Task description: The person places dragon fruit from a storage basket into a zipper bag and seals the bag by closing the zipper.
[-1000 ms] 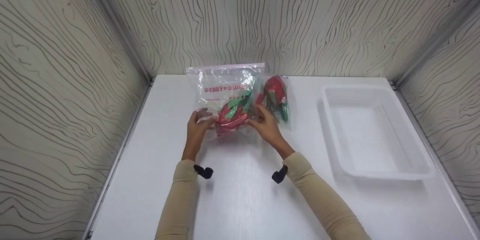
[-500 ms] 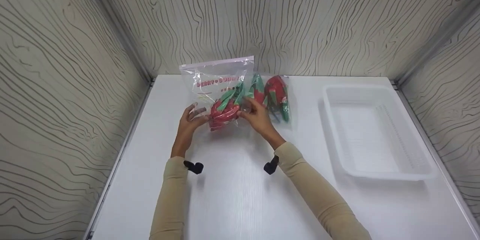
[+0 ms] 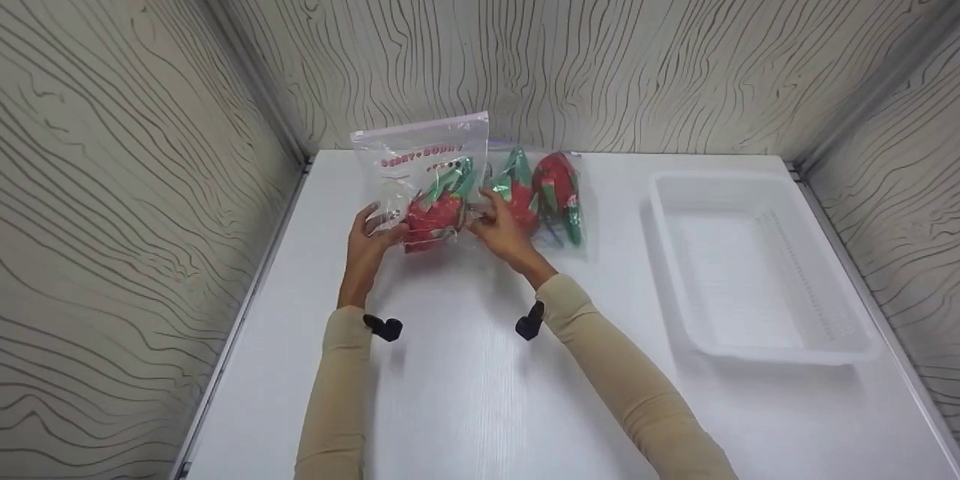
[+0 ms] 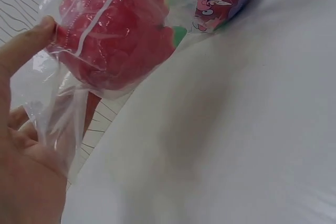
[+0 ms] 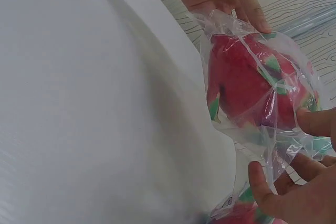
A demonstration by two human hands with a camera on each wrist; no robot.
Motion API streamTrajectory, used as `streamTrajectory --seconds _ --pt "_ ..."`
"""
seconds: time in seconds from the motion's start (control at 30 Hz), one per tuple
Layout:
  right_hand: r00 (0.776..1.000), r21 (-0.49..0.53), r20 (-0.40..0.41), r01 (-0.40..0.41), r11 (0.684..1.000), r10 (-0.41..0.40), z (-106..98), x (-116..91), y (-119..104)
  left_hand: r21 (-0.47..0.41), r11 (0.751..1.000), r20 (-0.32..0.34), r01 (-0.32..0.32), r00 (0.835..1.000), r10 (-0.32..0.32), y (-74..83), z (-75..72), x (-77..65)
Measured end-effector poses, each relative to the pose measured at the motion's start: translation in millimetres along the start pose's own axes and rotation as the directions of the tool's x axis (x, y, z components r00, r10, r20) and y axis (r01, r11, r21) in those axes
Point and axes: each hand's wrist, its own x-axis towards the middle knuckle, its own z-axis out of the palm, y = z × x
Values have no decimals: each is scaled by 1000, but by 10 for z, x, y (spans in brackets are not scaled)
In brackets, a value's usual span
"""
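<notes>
A clear zip bag [image 3: 420, 191] with red lettering is lifted and leans back, its pale zip strip at the top. Inside sits a red dragon-fruit-shaped item [image 3: 435, 214] with green leaf tips. My left hand [image 3: 367, 244] pinches the bag's left side, thumb on the near face and fingers behind. On the other side my right hand [image 3: 506, 236] grips the bag's right edge, its thumb against the red item in the right wrist view. Just right of it, two similar bagged red-and-green items, one upright [image 3: 517, 199] and one tilted [image 3: 556, 184], lie on the table.
A white plastic basket [image 3: 675, 270] stands on the right of the white table [image 3: 442, 382]. Wood-patterned panels [image 3: 480, 37] close off the back and both sides. Small black camera mounts [image 3: 386, 328] stick out from both sleeves.
Both hands have carried the zip bag left and slightly up, away from the other bagged items. The upright red-and-green item beside it now shows more fully.
</notes>
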Motion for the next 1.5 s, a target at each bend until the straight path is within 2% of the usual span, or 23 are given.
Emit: streamTrajectory --seconds 0.17,0.4,0.57,0.7,0.87,1.03,1.17,1.27,1.33,1.5 --pt "999 71 17 -33 997 32 66 53 30 5 1000 -54 -26 998 26 2 -5 59" --pt "999 64 7 -54 997 53 122 107 69 2 999 -104 -53 993 53 28 13 179" --pt "998 47 21 -66 997 65 139 121 71 -3 999 -98 -40 994 39 16 39 271" --pt "996 33 16 -88 996 88 129 147 96 -16 1000 -69 -27 997 26 -12 67 309" --pt "995 -53 -9 -104 993 104 119 165 116 34 999 -41 -10 999 11 -62 102 348" --pt "997 -193 -57 -59 979 48 157 174 140 98 994 -14 38 999 -37 -148 130 385" --pt "993 -339 -117 -28 940 -12 217 190 166 130 989 8 63 998 -65 -205 132 397" --pt "986 -427 -153 -8 904 -63 236 193 165 134 989 20 56 998 -59 -210 139 398" --pt "984 -456 -162 -3 890 -80 235 189 156 137 989 25 50 998 -54 -202 144 394" --pt "990 -462 -131 -12 887 -55 216 161 121 164 985 14 56 998 -59 -187 140 373"
